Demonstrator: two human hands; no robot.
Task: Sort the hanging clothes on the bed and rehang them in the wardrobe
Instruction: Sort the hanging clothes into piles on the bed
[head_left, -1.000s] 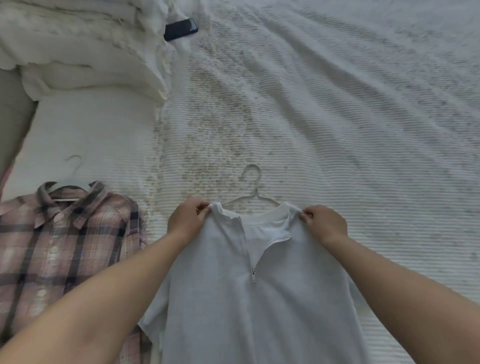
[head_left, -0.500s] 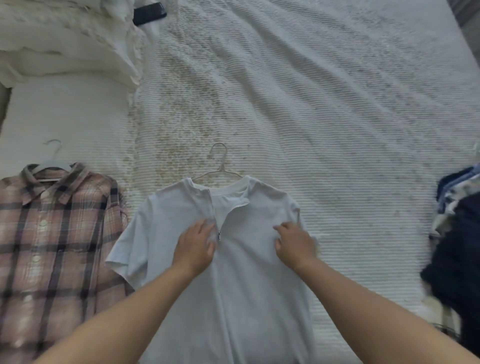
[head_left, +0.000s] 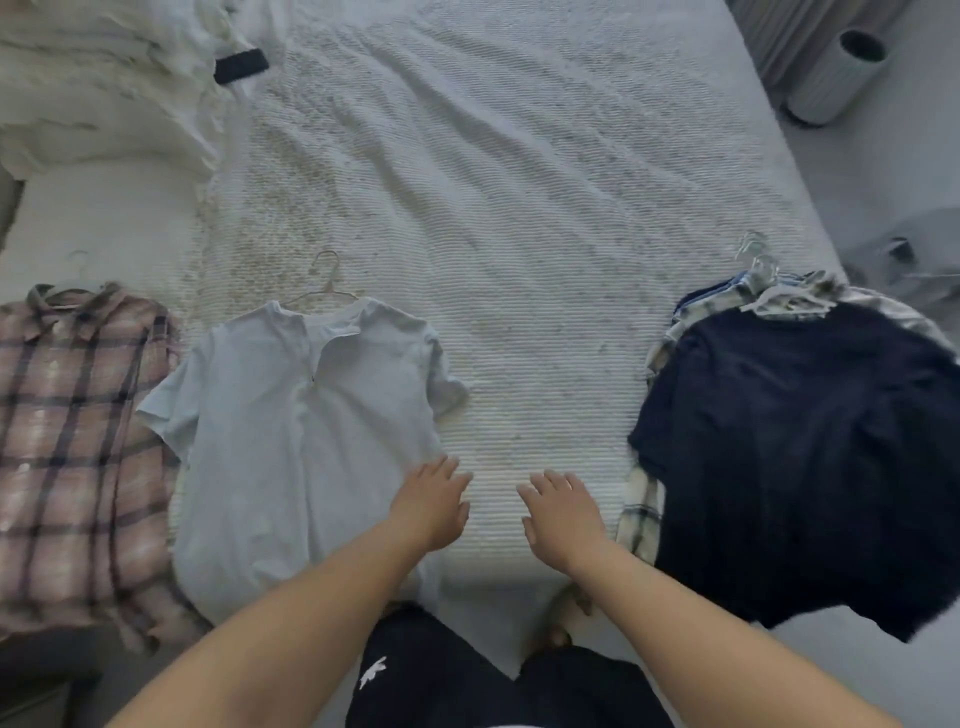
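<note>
A pale blue short-sleeved shirt with a small zip at the neck (head_left: 291, 436) lies flat on the big white ribbed bed cover (head_left: 519, 234). Its thin wire hanger (head_left: 326, 283) pokes out past the collar. To the left of the pale shirt lies a pink and dark checked shirt (head_left: 78, 447) on its own hanger. Well to the right of the pale shirt sits a heap of clothes with a dark navy top (head_left: 800, 457) on the pile and a bunch of hangers (head_left: 759, 260) at its far end.

The left hand (head_left: 431, 501) rests at the right edge of the pale shirt with its fingers straight, holding nothing. The right hand (head_left: 563, 506) is just beside it, flat over the bare bed cover, also holding nothing.

What could go wrong: the heap hangs over the side of the bed, so a quick pull might drag it all to the floor. The bunched hangers could also hook together, so lifting one shirt brings others along.
</note>
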